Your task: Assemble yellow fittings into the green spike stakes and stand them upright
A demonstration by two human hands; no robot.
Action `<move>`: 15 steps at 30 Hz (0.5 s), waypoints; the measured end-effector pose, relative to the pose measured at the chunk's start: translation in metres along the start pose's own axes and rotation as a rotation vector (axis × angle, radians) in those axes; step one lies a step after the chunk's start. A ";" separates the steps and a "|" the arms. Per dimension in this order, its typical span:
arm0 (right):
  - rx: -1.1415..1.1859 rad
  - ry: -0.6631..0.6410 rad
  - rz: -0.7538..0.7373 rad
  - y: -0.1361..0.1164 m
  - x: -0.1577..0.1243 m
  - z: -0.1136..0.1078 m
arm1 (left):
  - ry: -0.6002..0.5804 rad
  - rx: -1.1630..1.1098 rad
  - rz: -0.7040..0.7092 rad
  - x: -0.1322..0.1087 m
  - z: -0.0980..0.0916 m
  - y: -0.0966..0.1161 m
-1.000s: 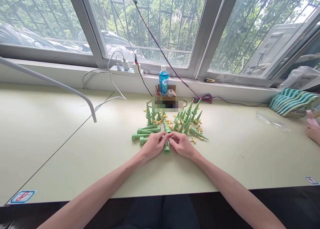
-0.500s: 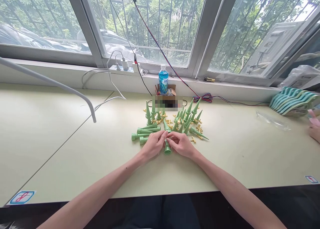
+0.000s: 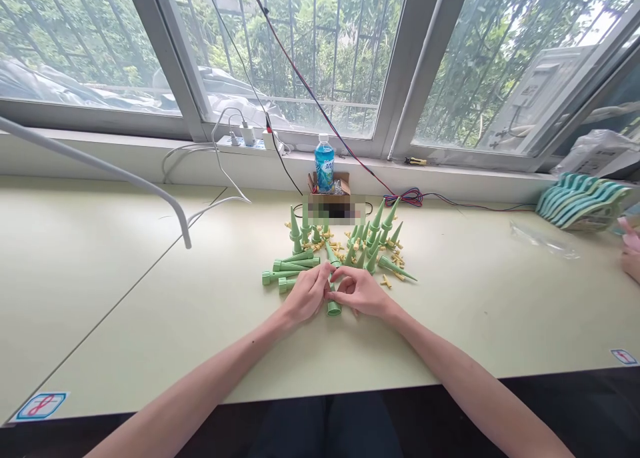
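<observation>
My left hand [image 3: 306,293] and my right hand [image 3: 363,291] meet at the middle of the pale green table [image 3: 150,311]. Both are closed on one green cone-shaped spike [image 3: 333,307], whose wide round end points toward me and whose tip lies hidden between my fingers. Just beyond my hands lies a heap of green spikes [image 3: 373,245], some upright, some on their sides [image 3: 293,266]. Small yellow plastic pieces [image 3: 386,282] are scattered among them.
A blue drink bottle [image 3: 324,164] and an open cardboard box [image 3: 331,193] stand behind the heap. White cables [image 3: 100,168] cross the left of the table. At the far right are stacked teal parts [image 3: 580,201], a clear bag [image 3: 543,239] and another person's hand [image 3: 631,258].
My hands have drawn slightly toward me with the spike, and the camera has tilted a little. The heap of spikes has not moved.
</observation>
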State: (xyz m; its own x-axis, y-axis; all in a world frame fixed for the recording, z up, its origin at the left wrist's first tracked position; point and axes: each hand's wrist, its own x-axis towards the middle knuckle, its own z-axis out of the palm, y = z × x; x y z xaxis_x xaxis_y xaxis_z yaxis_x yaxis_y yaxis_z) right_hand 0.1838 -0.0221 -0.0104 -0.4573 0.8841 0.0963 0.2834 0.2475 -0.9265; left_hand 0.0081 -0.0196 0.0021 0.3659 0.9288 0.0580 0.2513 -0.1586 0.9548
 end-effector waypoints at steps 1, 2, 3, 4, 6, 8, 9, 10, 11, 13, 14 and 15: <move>0.018 -0.021 0.019 0.000 0.000 -0.001 | -0.002 0.019 0.002 0.000 0.000 0.001; 0.035 -0.040 0.037 0.000 0.000 -0.001 | -0.001 0.045 0.011 -0.001 -0.001 0.001; 0.052 -0.056 0.052 0.001 0.000 -0.001 | 0.004 0.080 0.026 -0.001 -0.001 0.001; 0.066 -0.067 0.061 0.001 -0.001 -0.001 | 0.013 0.121 0.046 -0.001 -0.001 0.002; 0.086 -0.074 0.070 0.002 -0.001 -0.001 | 0.037 0.201 0.083 -0.001 -0.001 0.002; 0.091 -0.071 0.072 0.002 -0.001 -0.001 | 0.057 0.253 0.097 0.000 -0.002 0.001; 0.087 -0.069 0.073 0.002 -0.001 -0.001 | 0.063 0.267 0.095 0.000 -0.002 0.001; 0.079 -0.065 0.074 0.002 -0.001 -0.001 | 0.067 0.274 0.090 0.000 -0.002 0.001; 0.068 -0.060 0.072 0.002 -0.001 -0.001 | 0.073 0.277 0.082 0.000 -0.002 0.001; 0.046 -0.051 0.061 0.001 -0.001 -0.001 | 0.085 0.270 0.066 0.000 -0.002 0.002; 0.038 -0.048 0.053 0.000 -0.001 -0.001 | 0.090 0.261 0.058 0.000 -0.002 0.002; 0.033 -0.047 0.043 0.000 -0.001 -0.001 | 0.094 0.251 0.053 0.000 -0.002 0.003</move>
State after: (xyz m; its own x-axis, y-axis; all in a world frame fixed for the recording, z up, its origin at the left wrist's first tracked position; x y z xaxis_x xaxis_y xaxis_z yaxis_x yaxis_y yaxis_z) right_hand 0.1853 -0.0230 -0.0101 -0.4843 0.8740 0.0396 0.2758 0.1954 -0.9411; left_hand 0.0069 -0.0194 0.0052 0.3029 0.9422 0.1434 0.4530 -0.2747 0.8481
